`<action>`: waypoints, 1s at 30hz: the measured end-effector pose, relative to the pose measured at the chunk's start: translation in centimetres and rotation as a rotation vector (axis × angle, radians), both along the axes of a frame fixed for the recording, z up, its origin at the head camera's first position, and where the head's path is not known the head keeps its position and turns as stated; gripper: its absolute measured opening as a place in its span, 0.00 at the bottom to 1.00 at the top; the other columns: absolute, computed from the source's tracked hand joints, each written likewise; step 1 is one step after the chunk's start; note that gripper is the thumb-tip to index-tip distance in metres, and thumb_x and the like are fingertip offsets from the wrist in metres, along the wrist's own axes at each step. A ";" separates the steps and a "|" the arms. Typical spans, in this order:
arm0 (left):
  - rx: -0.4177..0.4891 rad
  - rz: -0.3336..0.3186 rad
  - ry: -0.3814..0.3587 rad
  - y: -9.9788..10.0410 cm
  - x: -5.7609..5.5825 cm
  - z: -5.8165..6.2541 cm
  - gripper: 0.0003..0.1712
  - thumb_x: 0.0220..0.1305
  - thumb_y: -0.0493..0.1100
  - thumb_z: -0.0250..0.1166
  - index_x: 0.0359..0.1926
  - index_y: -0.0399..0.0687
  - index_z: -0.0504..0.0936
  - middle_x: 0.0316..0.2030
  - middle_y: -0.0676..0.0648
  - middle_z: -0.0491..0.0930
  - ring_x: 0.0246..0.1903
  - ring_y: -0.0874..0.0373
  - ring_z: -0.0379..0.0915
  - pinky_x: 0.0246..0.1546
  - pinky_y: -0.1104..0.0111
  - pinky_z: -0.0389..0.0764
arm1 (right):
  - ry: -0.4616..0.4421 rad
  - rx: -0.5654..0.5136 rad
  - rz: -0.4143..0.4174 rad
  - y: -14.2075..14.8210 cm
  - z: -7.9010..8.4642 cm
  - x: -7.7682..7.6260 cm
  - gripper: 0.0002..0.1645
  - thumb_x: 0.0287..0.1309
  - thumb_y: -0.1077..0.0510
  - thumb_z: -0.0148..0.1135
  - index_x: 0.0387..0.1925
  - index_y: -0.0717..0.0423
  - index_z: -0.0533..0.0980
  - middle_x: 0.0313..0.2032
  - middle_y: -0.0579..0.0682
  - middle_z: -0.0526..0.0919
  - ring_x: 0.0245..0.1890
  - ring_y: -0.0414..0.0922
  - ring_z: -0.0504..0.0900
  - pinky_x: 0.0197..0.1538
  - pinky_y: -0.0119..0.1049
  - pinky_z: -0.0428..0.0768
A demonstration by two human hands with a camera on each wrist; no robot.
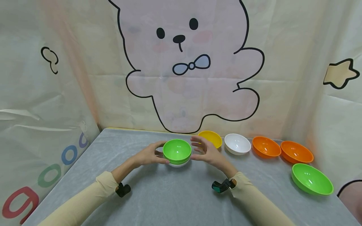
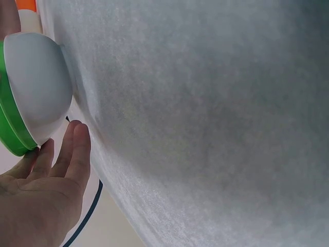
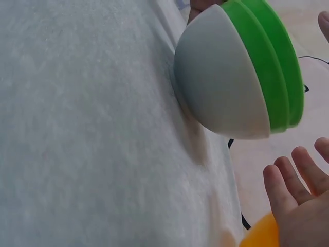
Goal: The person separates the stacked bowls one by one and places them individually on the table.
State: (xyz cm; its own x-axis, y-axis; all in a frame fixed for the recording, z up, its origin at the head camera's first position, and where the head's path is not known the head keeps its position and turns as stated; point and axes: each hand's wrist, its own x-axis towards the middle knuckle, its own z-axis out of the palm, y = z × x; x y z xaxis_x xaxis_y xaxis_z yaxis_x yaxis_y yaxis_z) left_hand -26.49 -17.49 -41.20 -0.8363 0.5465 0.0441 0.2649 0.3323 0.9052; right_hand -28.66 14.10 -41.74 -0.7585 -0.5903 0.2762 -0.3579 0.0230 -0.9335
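Observation:
Small bowls stand stacked on the table in front of me: a green bowl (image 1: 177, 150) on top, a second green rim just under it, and a white bowl (image 2: 40, 82) at the bottom. My left hand (image 1: 150, 153) lies along the left side of the stack, thumb in front, with fingertips at the rims. Its fingers (image 2: 77, 154) look nearly straight in the left wrist view. On the other side, my right hand (image 1: 207, 153) is held with its fingers spread. A gap separates those fingers (image 3: 293, 180) from the stack in the right wrist view.
To the right runs a row of bowls: a yellow bowl (image 1: 210, 138) partly behind my right hand, a white bowl (image 1: 237, 144), two orange bowls (image 1: 266, 147) and a larger green bowl (image 1: 312, 179). A printed curtain (image 1: 183, 103) hangs behind the grey table (image 1: 175, 201).

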 end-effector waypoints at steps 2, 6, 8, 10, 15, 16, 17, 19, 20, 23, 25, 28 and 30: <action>-0.002 0.000 0.001 0.0 0.0 0.0 0.48 0.60 0.41 0.76 0.76 0.38 0.61 0.69 0.35 0.64 0.56 0.40 0.76 0.54 0.57 0.81 | 0.002 0.002 0.008 -0.3 -0.2 -0.1 0.51 0.56 0.61 0.77 0.75 0.60 0.59 0.70 0.62 0.65 0.70 0.66 0.62 0.68 0.52 0.67; -0.005 0.004 0.001 0.0 0.0 0.0 0.48 0.60 0.41 0.76 0.75 0.38 0.61 0.69 0.35 0.64 0.57 0.39 0.76 0.53 0.56 0.81 | -0.011 0.020 0.013 -0.9 -0.5 -0.2 0.54 0.55 0.60 0.78 0.76 0.59 0.57 0.72 0.63 0.62 0.70 0.62 0.62 0.69 0.49 0.67; -0.006 0.007 0.000 0.1 0.0 0.0 0.48 0.60 0.41 0.76 0.76 0.38 0.61 0.69 0.35 0.64 0.57 0.39 0.76 0.53 0.56 0.81 | -0.024 0.032 0.017 -1.3 -0.6 -0.3 0.56 0.54 0.59 0.79 0.76 0.60 0.56 0.72 0.65 0.60 0.71 0.61 0.62 0.69 0.48 0.67; -0.008 0.008 0.001 0.1 0.0 0.0 0.48 0.60 0.41 0.76 0.76 0.37 0.61 0.69 0.34 0.64 0.57 0.39 0.76 0.53 0.55 0.81 | -0.041 0.043 0.028 -1.6 -0.8 -0.4 0.57 0.54 0.59 0.79 0.77 0.61 0.55 0.73 0.66 0.57 0.71 0.61 0.61 0.70 0.47 0.66; -0.018 0.010 0.001 0.0 0.0 -0.1 0.48 0.61 0.41 0.76 0.76 0.37 0.61 0.69 0.34 0.64 0.57 0.39 0.76 0.53 0.55 0.81 | -0.060 0.078 0.045 -2.4 -1.4 -0.5 0.60 0.54 0.59 0.79 0.78 0.65 0.50 0.76 0.65 0.52 0.73 0.58 0.58 0.71 0.47 0.62; -0.019 0.010 -0.001 0.0 0.1 -0.1 0.48 0.61 0.42 0.76 0.76 0.37 0.61 0.69 0.35 0.64 0.57 0.39 0.76 0.53 0.55 0.81 | -0.060 0.083 0.042 -2.5 -1.5 -0.6 0.61 0.54 0.59 0.79 0.78 0.66 0.50 0.76 0.64 0.53 0.73 0.57 0.58 0.71 0.46 0.62; -0.021 0.010 -0.001 0.0 0.1 -0.1 0.48 0.61 0.42 0.76 0.76 0.37 0.61 0.69 0.35 0.64 0.57 0.39 0.76 0.53 0.56 0.81 | -0.055 0.087 0.038 -2.6 -1.6 -0.6 0.61 0.54 0.58 0.79 0.78 0.66 0.50 0.76 0.62 0.54 0.73 0.56 0.59 0.71 0.46 0.62; -0.020 0.008 0.001 0.0 0.1 -0.1 0.48 0.61 0.42 0.76 0.76 0.37 0.61 0.69 0.35 0.64 0.56 0.40 0.76 0.53 0.56 0.81 | -0.045 0.090 0.029 -2.8 -1.8 -0.7 0.61 0.53 0.58 0.80 0.78 0.65 0.51 0.74 0.60 0.58 0.72 0.55 0.61 0.71 0.46 0.63; -0.021 0.009 0.001 0.0 0.1 -0.1 0.48 0.61 0.42 0.76 0.76 0.38 0.61 0.69 0.35 0.64 0.56 0.40 0.76 0.53 0.56 0.81 | -0.041 0.090 0.026 -3.0 -1.9 -0.7 0.61 0.53 0.58 0.80 0.78 0.64 0.52 0.74 0.59 0.59 0.71 0.54 0.62 0.70 0.46 0.64; -0.025 0.013 -0.001 0.1 0.1 0.0 0.48 0.60 0.42 0.76 0.76 0.39 0.61 0.69 0.36 0.64 0.56 0.41 0.76 0.53 0.56 0.81 | -0.027 0.088 0.021 -3.3 -2.1 -0.9 0.60 0.52 0.59 0.80 0.77 0.63 0.54 0.71 0.57 0.63 0.68 0.53 0.66 0.69 0.45 0.67; -0.028 0.015 -0.001 0.1 0.1 0.0 0.48 0.60 0.42 0.76 0.76 0.40 0.61 0.69 0.37 0.65 0.56 0.41 0.76 0.54 0.56 0.81 | -0.020 0.088 0.017 -3.4 -2.1 -1.0 0.59 0.51 0.59 0.80 0.77 0.62 0.55 0.70 0.57 0.64 0.67 0.53 0.67 0.68 0.46 0.68; -0.027 0.015 0.000 0.1 0.1 0.0 0.48 0.60 0.42 0.76 0.75 0.39 0.62 0.68 0.37 0.65 0.56 0.41 0.76 0.54 0.55 0.80 | -0.007 0.096 0.008 -3.6 -2.1 -1.1 0.59 0.51 0.60 0.81 0.77 0.61 0.56 0.69 0.58 0.66 0.66 0.54 0.68 0.68 0.49 0.69; -0.024 0.012 0.002 0.1 0.2 0.1 0.48 0.61 0.42 0.76 0.75 0.38 0.61 0.69 0.36 0.65 0.56 0.41 0.76 0.54 0.55 0.80 | -0.003 0.101 0.002 -3.7 -2.1 -1.1 0.59 0.50 0.60 0.81 0.77 0.61 0.56 0.69 0.60 0.66 0.65 0.55 0.69 0.67 0.50 0.69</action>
